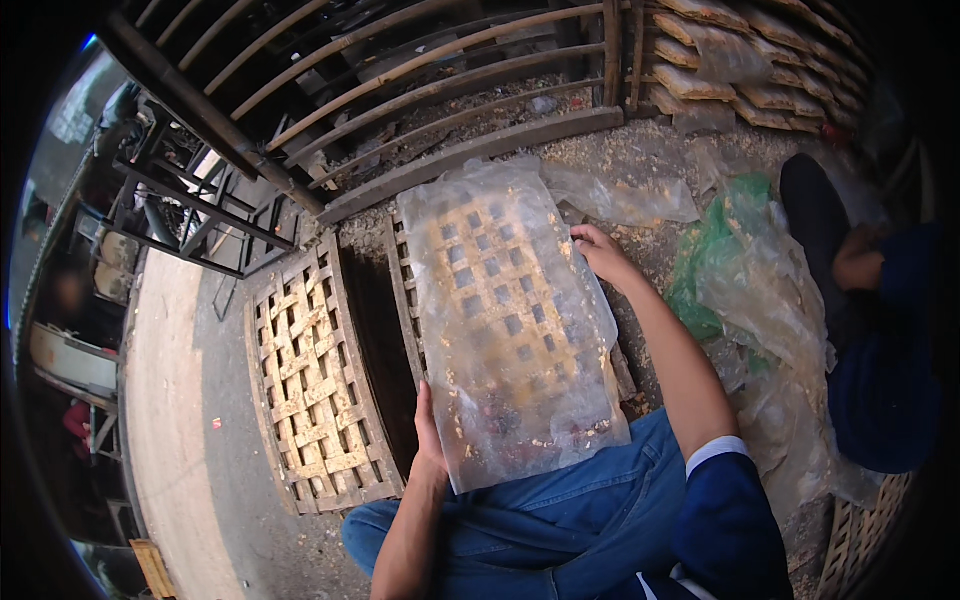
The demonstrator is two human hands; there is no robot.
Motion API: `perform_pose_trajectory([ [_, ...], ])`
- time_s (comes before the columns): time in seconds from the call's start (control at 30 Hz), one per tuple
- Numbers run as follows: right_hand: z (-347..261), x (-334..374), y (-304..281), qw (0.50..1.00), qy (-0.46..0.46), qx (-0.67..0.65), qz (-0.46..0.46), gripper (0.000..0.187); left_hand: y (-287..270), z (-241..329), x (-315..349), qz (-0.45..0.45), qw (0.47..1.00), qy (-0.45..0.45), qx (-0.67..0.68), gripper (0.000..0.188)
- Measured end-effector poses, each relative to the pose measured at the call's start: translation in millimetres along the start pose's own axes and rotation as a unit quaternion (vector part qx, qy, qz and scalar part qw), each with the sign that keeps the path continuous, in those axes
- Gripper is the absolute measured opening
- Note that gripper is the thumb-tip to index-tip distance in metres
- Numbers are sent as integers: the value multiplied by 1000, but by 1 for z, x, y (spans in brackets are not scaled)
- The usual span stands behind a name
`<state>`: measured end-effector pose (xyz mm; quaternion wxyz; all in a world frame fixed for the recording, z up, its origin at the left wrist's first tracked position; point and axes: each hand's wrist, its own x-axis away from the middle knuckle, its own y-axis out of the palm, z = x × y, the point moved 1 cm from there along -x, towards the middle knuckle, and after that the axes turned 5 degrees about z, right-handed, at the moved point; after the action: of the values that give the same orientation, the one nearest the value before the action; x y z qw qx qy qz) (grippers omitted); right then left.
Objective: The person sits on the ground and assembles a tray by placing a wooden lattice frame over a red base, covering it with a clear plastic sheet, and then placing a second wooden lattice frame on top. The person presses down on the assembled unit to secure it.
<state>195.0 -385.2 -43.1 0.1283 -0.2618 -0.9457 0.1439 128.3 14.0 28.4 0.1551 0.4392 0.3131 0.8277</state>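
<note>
A cloudy, see-through plastic sheet lies over a woven lattice rack in front of me, its near end reaching over my lap. Pale yellow crumbs dot its surface and edges. At the sheet's near left edge is my left hand, closed on that edge, with some fingers hidden under the plastic. My right hand pinches the far right edge, thumb and fingers together. The lattice shows blurred through the sheet.
Left stands another woven rack. Crumpled clear plastic and a green bag lie right, beside another person's dark shoe. Behind are a slatted bamboo frame, a wooden beam and stacked filled bags. Dark metal frames stand far left.
</note>
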Motion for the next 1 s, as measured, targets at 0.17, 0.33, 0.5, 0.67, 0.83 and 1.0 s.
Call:
perform_pose_trajectory([
  [0.17, -26, 8, 18, 987, 86, -128, -52, 38, -8, 6, 5, 111, 987, 82, -77, 80],
  [0.33, -7, -15, -15, 973, 55, -204, 94, 40, -19, 8, -2, 194, 970, 89, -118, 79],
  [0.5, 39, -37, -100, 893, 99, -294, 327, 43, -10, 8, 16, 171, 965, 98, -171, 76],
  [0.67, 81, -8, -250, 914, 78, -47, 395, 38, 16, 6, 7, 90, 976, 97, -171, 68],
  [0.83, -41, 112, -110, 986, 117, 25, 114, 52, 1, 11, 37, 95, 989, 33, -106, 51],
  [1.0, -82, 160, -24, 955, 168, 197, -147, 48, -17, 5, 22, 69, 993, 41, -90, 40],
])
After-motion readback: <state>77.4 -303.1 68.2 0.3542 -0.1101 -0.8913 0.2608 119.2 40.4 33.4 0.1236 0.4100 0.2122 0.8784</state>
